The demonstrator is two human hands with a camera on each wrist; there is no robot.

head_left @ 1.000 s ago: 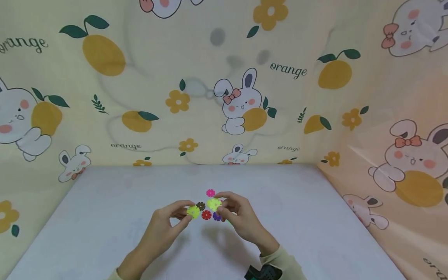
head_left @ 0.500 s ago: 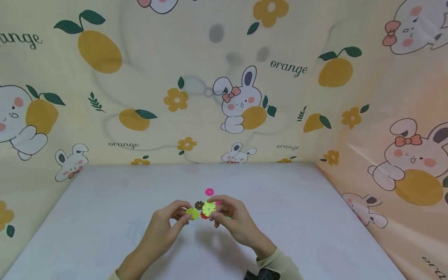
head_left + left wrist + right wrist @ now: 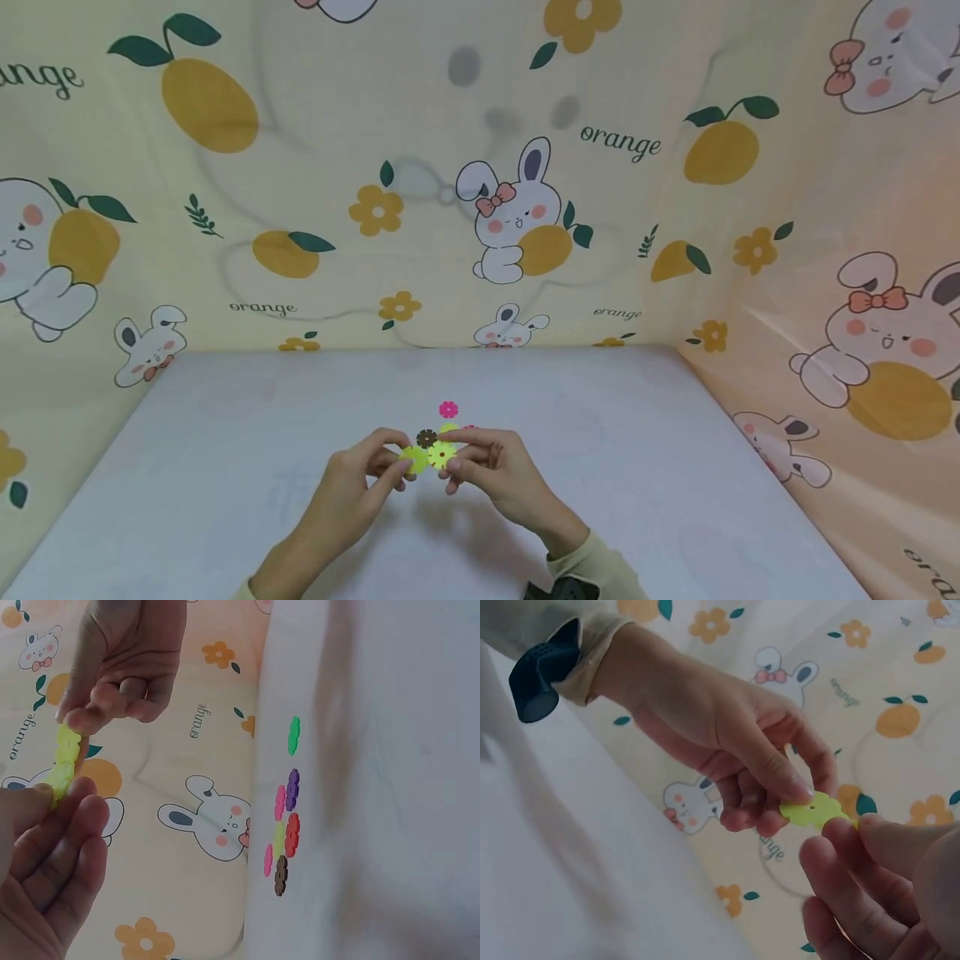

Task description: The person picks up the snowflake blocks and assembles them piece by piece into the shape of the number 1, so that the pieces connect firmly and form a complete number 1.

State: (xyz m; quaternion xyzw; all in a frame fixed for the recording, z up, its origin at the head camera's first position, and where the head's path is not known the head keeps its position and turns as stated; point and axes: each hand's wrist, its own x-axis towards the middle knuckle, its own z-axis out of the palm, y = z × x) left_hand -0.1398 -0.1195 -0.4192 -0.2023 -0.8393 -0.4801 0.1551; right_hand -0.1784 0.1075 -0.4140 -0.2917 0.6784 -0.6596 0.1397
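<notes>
Two thin, flower-shaped yellow-green discs meet at their edges in the lower center of the head view. The left disc (image 3: pixel 415 459), partly covered by fingertips, is pinched by a person's left hand (image 3: pixel 351 482); the right disc (image 3: pixel 442 455), its notched rim and small center hole showing, is pinched by the right hand (image 3: pixel 508 477). Whether the pair interlocks cannot be made out. In the right wrist view, the right disc lies tilted, right of center.
</notes>
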